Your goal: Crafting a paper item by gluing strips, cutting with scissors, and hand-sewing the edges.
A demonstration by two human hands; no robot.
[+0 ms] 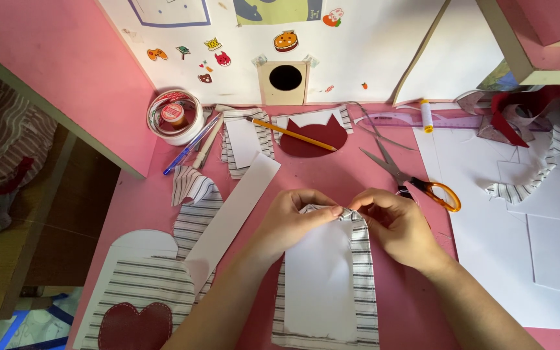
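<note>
- Left hand [291, 219] and right hand [393, 223] pinch the top edge of a striped cloth [361, 272] wrapped over white card [319, 285], mid-table.
- Orange scissors [416, 181] lie just right.
- Tape roll [175, 115] far left; animal stickers [215, 55] on white wall.

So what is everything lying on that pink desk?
striped cloth with white card: one, grey-white, centre front, top edge pinched by both hands
scissors: one, orange handles, right of centre
pencil: one, yellow, on the dark red cat-shaped piece
tape roll: one, white, back left
pen: one, blue, beside the tape roll
white card strip: one, left of centre
striped piece with red heart: one, front left
ruler: one, clear purple, back
white sheets: several, right
left hand: grip on cloth edge
right hand: grip on cloth edge
</note>
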